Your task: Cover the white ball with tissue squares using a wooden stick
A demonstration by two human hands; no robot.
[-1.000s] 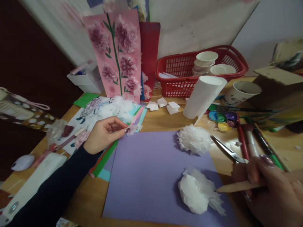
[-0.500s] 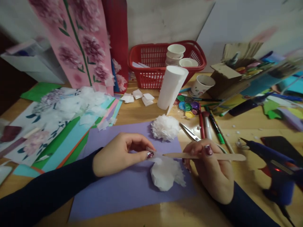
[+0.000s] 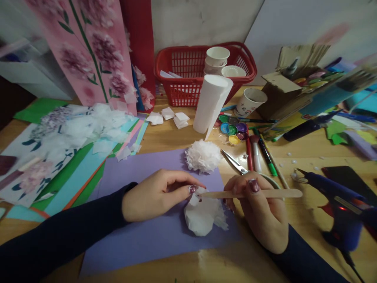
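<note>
My left hand (image 3: 165, 194) pinches a small piece of white tissue paper (image 3: 194, 197) between thumb and fingertips. In my right hand (image 3: 260, 212) a flat wooden craft stick (image 3: 279, 193) is gripped level, its narrow tip meeting the tissue at my left fingertips. Just beneath the stick a round white paper piece with a ruffled tissue edge (image 3: 200, 220) lies on a purple sheet (image 3: 138, 239). Behind it sits a full white tissue pompom flower (image 3: 203, 156). Scissors (image 3: 235, 162) rest partly open beyond my right hand.
A white paper roll (image 3: 211, 104) stands before a red basket (image 3: 184, 88) holding paper cups. Paint pots (image 3: 232, 129), markers and a brush lie right of it. A glue gun (image 3: 338, 200) with a lit red light is far right. Tissue scraps (image 3: 97, 122) cover papers on the left.
My left hand has shifted right, bringing the tissue piece against the stick's tip, over the round white paper. The whole view has moved slightly.
</note>
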